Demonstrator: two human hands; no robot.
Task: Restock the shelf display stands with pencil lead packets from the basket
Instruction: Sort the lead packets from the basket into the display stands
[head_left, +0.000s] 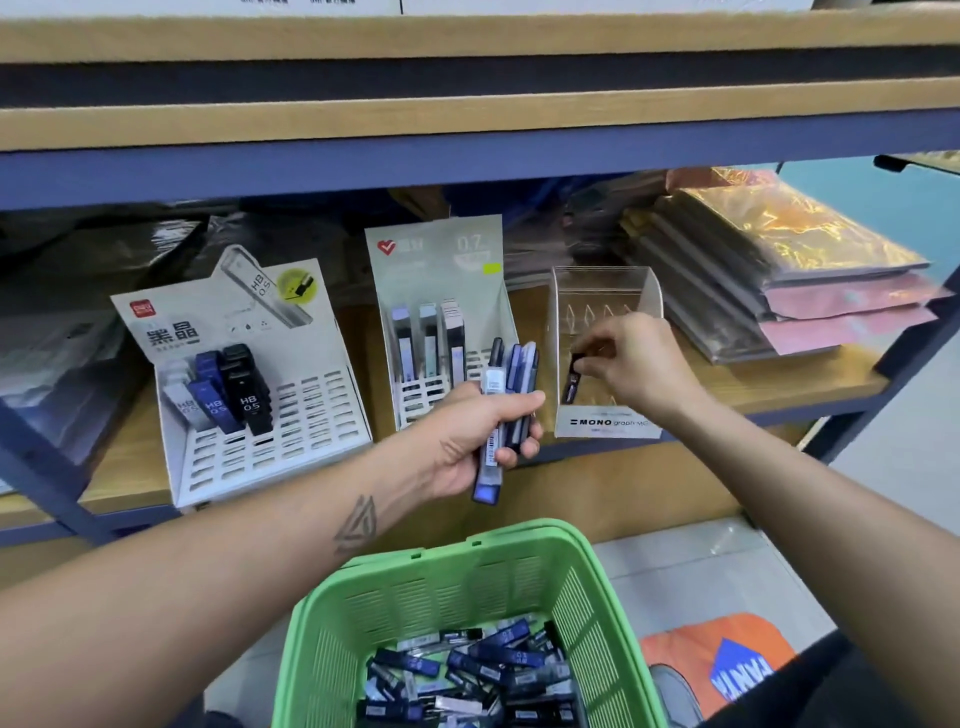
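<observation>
Lead packet (571, 382) pinched by rt hand (631, 364), half-hidden behind clear stand (605, 332); lt hand (483, 436) grips bundle (506, 395).

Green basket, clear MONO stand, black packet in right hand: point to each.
green basket (332, 618): head view, left wall.
clear MONO stand (602, 423): head view, front label.
black packet (571, 384): head view, body below the fingers.

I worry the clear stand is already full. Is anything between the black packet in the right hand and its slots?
Nothing visible: the right hand pinches the black packet inside the clear MONO stand, which holds no other packets.
</observation>
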